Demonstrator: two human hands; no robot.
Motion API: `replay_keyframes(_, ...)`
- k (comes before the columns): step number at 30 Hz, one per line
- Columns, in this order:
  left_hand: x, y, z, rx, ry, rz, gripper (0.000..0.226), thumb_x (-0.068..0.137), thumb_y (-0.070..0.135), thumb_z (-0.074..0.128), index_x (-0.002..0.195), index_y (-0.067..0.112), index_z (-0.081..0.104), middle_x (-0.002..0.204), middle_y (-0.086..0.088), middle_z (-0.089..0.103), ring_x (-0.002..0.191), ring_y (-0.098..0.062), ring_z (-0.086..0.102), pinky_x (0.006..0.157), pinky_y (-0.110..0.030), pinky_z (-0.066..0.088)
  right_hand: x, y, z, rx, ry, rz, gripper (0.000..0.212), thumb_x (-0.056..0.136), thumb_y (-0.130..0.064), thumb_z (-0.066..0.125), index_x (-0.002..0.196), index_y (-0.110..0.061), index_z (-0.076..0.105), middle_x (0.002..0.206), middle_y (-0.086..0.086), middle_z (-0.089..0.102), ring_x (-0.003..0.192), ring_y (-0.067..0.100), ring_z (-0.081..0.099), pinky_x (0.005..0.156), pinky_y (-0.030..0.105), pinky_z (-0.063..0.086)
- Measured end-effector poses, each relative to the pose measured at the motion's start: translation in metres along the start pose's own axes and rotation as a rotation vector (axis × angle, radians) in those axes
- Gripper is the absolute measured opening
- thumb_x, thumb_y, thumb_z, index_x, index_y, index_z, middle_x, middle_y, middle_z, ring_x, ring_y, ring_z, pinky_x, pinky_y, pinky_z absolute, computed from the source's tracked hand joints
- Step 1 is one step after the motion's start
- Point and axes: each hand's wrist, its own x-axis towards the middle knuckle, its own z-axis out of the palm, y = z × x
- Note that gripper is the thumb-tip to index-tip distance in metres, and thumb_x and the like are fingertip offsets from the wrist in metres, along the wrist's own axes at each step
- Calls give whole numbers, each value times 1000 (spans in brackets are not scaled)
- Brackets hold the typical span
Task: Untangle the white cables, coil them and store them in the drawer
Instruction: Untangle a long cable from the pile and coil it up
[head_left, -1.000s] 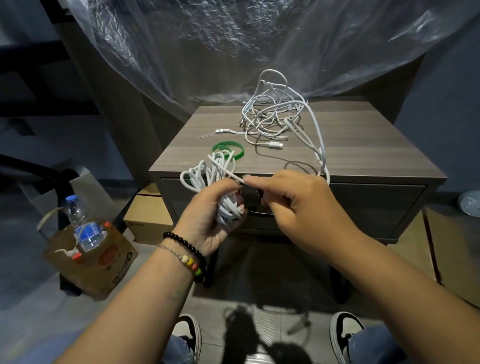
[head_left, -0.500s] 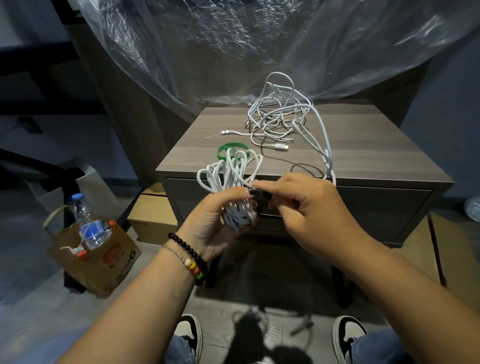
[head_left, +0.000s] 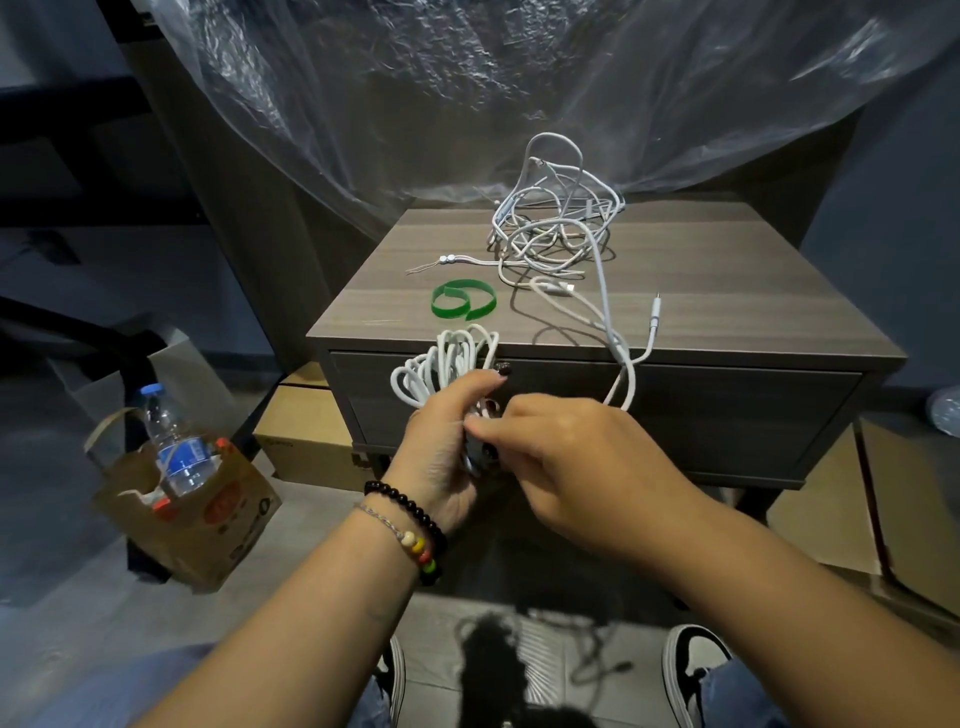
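Note:
My left hand (head_left: 441, 447) grips a coiled bundle of white cable (head_left: 441, 364) in front of the closed drawer (head_left: 727, 410) of the wooden nightstand (head_left: 727, 291). Close against it on the right, my right hand (head_left: 566, 462) pinches the cable at the lower part of the bundle. From my hands a white strand runs up over the front edge to a tangled pile of white cables (head_left: 556, 228) at the back of the top. A loose plug end (head_left: 655, 317) lies near the front right. A green strap (head_left: 463, 305) lies on the top, left of centre.
Clear plastic sheeting (head_left: 519, 88) hangs behind the nightstand. A paper bag with a water bottle (head_left: 176, 457) stands on the floor to the left. Cardboard boxes (head_left: 306, 436) sit under and beside the nightstand. My shoes (head_left: 691, 670) are at the bottom edge.
My right hand has dropped from the top of the bundle to its lower part. The loose strand now trails over the nightstand's front edge. The view has shifted left.

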Motion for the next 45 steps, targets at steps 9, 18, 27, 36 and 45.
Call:
replay_keyframes(9,15,22,-8,-283,59,88,18,89,16,49,73,10,53,58,0,54,49,-9,55,52,-20,53,1,3,4,77,22,-25,33,87,-19,55,118,-22,64,97,0,70,83,26,67,65,42,54)
replay_keyframes(18,10,34,-19,-160,85,28,20,85,8,46,66,11,48,54,-1,43,42,-12,44,45,-16,46,2,47,2,-130,178,-64,16,82,-5,60,91,-6,72,85,7,64,86,29,59,72,43,49)
replay_keyframes(27,4,32,-30,165,117,-1,16,82,1,48,69,10,49,56,-7,39,42,-14,43,38,-18,42,38,100,-30,-244,281,-154,14,77,11,57,81,2,69,89,16,66,98,37,63,80,46,53)
replay_keyframes(36,7,42,-31,131,113,1,16,85,-3,50,73,7,51,59,-7,40,38,-12,45,39,-16,41,111,119,-89,-580,163,-331,10,80,-7,64,77,-7,74,99,15,68,111,37,60,86,48,53)
replay_keyframes(45,5,47,-32,202,181,-26,13,85,1,55,73,2,58,56,-10,47,46,-17,48,37,-21,44,153,125,-128,-550,88,35,14,86,-23,66,93,-22,78,115,1,67,107,28,61,78,40,54)
